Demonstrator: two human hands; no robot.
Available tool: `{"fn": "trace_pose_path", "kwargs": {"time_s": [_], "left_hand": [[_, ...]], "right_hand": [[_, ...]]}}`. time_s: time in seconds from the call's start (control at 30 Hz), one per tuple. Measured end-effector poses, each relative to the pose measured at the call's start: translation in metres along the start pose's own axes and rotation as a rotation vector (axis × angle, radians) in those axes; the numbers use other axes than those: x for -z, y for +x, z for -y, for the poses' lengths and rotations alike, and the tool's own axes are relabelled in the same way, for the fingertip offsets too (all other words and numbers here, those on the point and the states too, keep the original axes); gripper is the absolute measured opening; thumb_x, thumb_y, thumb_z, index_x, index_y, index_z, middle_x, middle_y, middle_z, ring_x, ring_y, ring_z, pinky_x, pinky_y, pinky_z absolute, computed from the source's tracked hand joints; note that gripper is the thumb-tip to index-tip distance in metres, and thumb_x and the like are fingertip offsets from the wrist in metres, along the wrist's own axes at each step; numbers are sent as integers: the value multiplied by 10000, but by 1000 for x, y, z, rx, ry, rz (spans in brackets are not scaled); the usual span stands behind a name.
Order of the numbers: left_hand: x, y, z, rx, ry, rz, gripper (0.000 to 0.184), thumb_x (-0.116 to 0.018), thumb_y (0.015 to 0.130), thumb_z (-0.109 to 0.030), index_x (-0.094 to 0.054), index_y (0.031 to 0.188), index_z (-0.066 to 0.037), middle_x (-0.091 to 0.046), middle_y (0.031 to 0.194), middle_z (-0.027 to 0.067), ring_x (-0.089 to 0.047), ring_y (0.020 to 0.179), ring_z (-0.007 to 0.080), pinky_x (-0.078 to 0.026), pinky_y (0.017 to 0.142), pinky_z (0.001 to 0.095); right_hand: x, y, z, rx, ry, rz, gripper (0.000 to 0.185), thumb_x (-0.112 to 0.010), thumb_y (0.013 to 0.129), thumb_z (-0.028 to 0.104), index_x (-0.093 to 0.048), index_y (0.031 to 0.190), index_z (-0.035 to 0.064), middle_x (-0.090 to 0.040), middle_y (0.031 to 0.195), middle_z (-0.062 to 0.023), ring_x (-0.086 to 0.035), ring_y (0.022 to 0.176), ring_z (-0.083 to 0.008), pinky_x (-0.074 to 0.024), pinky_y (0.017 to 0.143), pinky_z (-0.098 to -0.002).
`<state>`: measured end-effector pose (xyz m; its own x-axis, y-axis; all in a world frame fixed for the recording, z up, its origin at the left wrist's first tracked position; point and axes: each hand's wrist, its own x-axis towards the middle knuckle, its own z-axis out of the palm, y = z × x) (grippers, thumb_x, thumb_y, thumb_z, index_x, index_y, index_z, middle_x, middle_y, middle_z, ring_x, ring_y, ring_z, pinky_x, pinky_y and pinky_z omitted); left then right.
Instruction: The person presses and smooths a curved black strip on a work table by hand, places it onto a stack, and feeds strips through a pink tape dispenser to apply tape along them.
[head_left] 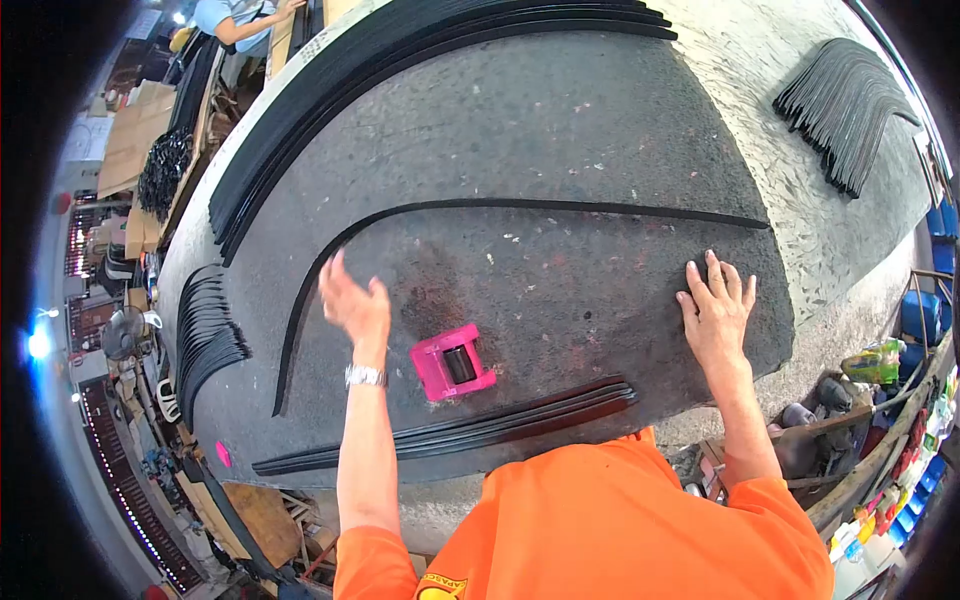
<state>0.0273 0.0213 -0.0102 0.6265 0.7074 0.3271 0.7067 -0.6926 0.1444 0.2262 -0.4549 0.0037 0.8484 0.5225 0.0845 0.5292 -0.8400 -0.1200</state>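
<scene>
One bare left hand (355, 305) at centre left and a bare right hand (718, 312) at right, empty and well apart, are below the long, curved, black, rubbery-looking strip (520, 204) at mid-frame, which light, even handling should keep unkinked.

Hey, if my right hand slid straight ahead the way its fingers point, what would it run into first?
Most likely the long black strip lying across the dark mat, just beyond the fingertips of your right hand. Whether it would touch or pass over depends on hand height, which is unclear here.
</scene>
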Motion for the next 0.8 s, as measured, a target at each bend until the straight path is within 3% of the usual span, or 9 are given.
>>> {"fn": "trace_pose_path", "kwargs": {"time_s": [0.07, 0.2, 0.23, 0.33, 0.37, 0.47, 0.5, 0.63, 0.8], "left_hand": [[-3, 26, -36, -175, -72, 42, 808, -748, 799, -142, -431, 1540, -199, -409, 1574, 129, -366, 1482, 333, -271, 1185, 562], [-26, 71, -67, -373, 46, 229, 770, -752, 779, -105, -476, 1489, -215, -442, 1519, 96, -423, 1425, 328, -280, 1173, 610], [-32, 80, -70, -396, 55, 228, 646, -732, 772, -92, -562, 1385, -206, -510, 1445, 78, -505, 1344, 313, -289, 1162, 625], [-44, 100, -66, -402, 83, 420, 500, -702, 774, -94, -624, 1259, -185, -590, 1350, 65, -565, 1280, 278, -294, 1160, 609], [-46, 103, -65, -427, 49, 416, 337, -667, 780, -90, -664, 1110, -157, -679, 1173, 53, -628, 1180, 246, -342, 1086, 574], [-48, 109, -54, -403, 38, 517, 258, -657, 785, -81, -674, 1035, -142, -703, 1044, 42, -653, 1115, 233, -363, 997, 520], [-46, 106, -50, -424, -1, 467, 210, -652, 780, -75, -679, 979, -135, -709, 980, 34, -667, 1050, 244, -359, 933, 479], [-31, 79, -27, -454, -46, 386, 197, -661, 779, -77, -667, 965, -142, -696, 973, 29, -657, 1017, 239, -358, 935, 464], [-13, 33, 2, -459, -63, 272, 187, -681, 778, -66, -658, 945, -147, -670, 944, 19, -644, 994, 226, -366, 930, 451]], "right_hand": [[-4, -1, -3, 15, -3, -18, 444, -749, 900, 242, -686, 1329, 146, -565, 1484, -134, -478, 1384, -330, -236, 1176, -689], [-2, 9, 8, 41, 71, -72, 434, -733, 918, 249, -675, 1338, 159, -580, 1475, -109, -494, 1376, -320, -239, 1169, -702], [-5, 14, 13, 46, 89, -87, 433, -730, 920, 254, -672, 1339, 159, -581, 1476, -103, -498, 1372, -319, -240, 1167, -705], [-19, 32, 23, 82, 101, -124, 425, -720, 936, 285, -661, 1331, 141, -591, 1453, -98, -506, 1367, -308, -242, 1164, -709], [-21, 39, 26, 84, 104, -130, 421, -714, 941, 286, -657, 1328, 130, -594, 1443, -97, -507, 1368, -302, -245, 1164, -705], [-25, 57, 29, 90, 102, -137, 418, -700, 952, 292, -645, 1323, 108, -597, 1429, -88, -506, 1372, -287, -253, 1165, -695], [-27, 63, 30, 96, 102, -139, 418, -696, 955, 295, -641, 1322, 103, -597, 1426, -83, -506, 1373, -283, -256, 1166, -692], [-33, 81, 30, 87, 64, -136, 440, -673, 972, 311, -619, 1357, 108, -592, 1439, -61, -499, 1386, -284, -255, 1171, -684], [-40, 62, 38, 58, -6, -79, 520, -653, 989, 338, -567, 1451, 114, -531, 1541, -102, -443, 1462, -305, -240, 1173, -702]]}}
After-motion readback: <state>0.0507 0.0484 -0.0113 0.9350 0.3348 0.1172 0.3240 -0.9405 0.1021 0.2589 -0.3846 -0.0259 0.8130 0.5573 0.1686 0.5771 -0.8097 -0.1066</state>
